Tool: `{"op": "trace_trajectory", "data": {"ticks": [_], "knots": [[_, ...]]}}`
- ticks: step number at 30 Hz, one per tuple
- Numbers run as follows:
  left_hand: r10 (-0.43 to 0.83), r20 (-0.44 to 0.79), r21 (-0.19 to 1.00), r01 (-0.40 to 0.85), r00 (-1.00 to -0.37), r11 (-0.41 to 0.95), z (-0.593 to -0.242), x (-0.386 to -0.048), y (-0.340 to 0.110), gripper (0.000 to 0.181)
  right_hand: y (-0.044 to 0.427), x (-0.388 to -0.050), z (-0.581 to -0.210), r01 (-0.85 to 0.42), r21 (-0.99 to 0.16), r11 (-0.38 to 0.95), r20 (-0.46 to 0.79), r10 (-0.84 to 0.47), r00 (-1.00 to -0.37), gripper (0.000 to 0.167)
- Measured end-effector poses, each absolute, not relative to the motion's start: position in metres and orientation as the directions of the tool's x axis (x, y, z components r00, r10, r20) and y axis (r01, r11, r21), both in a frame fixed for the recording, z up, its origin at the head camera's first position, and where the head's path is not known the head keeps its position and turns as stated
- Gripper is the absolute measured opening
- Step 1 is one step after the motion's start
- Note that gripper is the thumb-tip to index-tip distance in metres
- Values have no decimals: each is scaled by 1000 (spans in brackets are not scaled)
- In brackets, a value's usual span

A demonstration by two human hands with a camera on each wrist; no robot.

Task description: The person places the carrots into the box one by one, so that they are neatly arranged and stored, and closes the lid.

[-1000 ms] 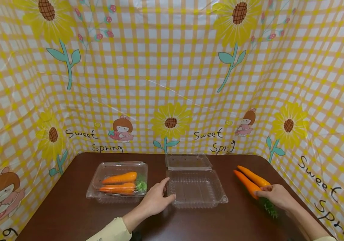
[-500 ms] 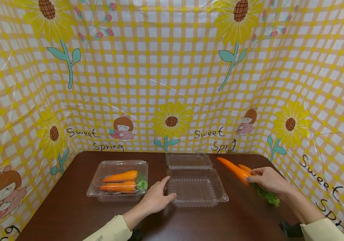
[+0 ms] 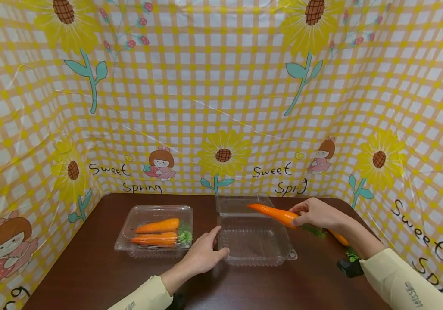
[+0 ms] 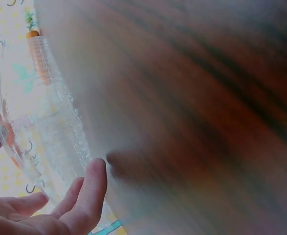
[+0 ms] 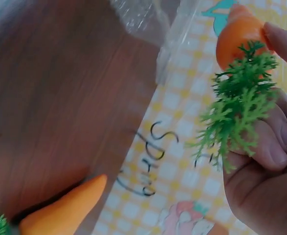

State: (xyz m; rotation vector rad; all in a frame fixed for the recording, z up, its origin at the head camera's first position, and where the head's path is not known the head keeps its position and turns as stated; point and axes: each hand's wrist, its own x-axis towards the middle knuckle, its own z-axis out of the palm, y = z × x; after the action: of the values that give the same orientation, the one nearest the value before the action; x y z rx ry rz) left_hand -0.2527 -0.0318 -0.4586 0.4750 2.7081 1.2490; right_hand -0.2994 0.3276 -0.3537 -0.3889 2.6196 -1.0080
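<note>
My right hand (image 3: 316, 215) pinches an orange carrot (image 3: 273, 214) near its leafy end and holds it over the right part of an open clear plastic box (image 3: 253, 247). The tip points left, and the green leaves (image 5: 246, 98) hang by the fingers in the right wrist view. At the box's left side rests my left hand (image 3: 202, 255), thumb and fingers spread along the wall (image 4: 60, 122). Behind the box its hinged lid (image 3: 241, 206) lies folded back. A second carrot (image 3: 339, 237) lies on the table to the right, partly hidden by my right forearm.
To the left stands a closed clear box (image 3: 124, 246) with several carrots (image 3: 159, 226) inside. The dark brown table (image 3: 89, 267) meets a checked, flower-printed cloth (image 3: 190, 129) at the back and both sides.
My right hand has lifted one carrot off the table and carried it left to the open box. The other carrot stays behind. My left hand keeps its place at the box's side.
</note>
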Motion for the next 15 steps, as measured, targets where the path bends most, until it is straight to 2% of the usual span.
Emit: {"op": "trace_trajectory", "data": {"ticks": [5,15], "knots": [[332,23,755,234,-943,613,-457,-252,-31,74,305,-308,-355,-194,-677,710,-188,-422,-887,50],[336,38,746,251,-941,617,-456,-251,-31,76,272,-325,-367,-247,-586,772,-218,-444,-869,48]]}}
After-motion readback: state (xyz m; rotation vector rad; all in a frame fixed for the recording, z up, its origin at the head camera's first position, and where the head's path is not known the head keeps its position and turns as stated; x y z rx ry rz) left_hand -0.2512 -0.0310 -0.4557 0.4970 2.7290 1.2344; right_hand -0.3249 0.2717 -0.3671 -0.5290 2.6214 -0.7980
